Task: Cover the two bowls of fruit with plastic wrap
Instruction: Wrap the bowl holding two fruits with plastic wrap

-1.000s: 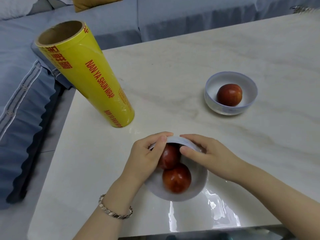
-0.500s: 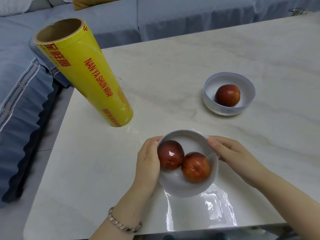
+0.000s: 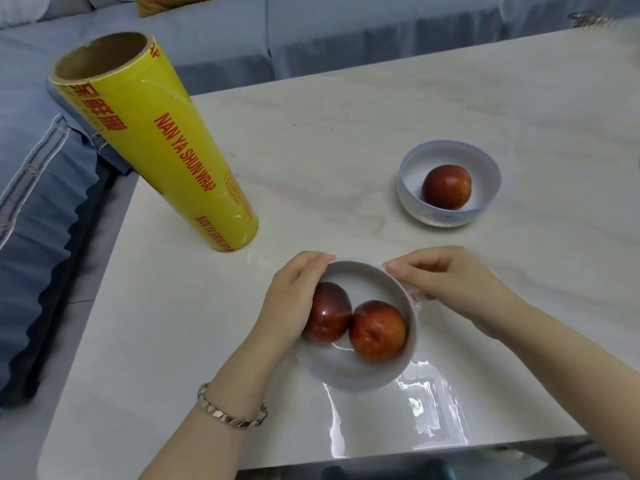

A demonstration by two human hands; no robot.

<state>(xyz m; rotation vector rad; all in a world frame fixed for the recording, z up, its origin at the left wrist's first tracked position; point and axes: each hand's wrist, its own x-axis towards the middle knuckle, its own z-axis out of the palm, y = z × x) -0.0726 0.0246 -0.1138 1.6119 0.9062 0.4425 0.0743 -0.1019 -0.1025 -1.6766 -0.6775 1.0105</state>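
A white bowl (image 3: 346, 370) with two red fruits (image 3: 376, 330) stands near the table's front edge, tilted toward me, with clear plastic wrap stretched over it. My left hand (image 3: 290, 299) cups the bowl's left rim, fingers curled over the edge. My right hand (image 3: 446, 283) pinches gathered wrap against the bowl's right side. Loose shiny wrap (image 3: 429, 410) trails on the table in front of the bowl. A second white bowl (image 3: 412, 199) holding one red fruit (image 3: 446, 187) sits farther right. The yellow plastic wrap roll (image 3: 162, 150) stands upright at the left.
The pale marble table (image 3: 346, 133) has its left edge just beside the roll and its front edge just below the loose wrap. A blue sofa (image 3: 311, 39) runs behind the table and down the left side.
Both hands slid from the bowl's far rim to its left and right sides. The near bowl shifted slightly right.
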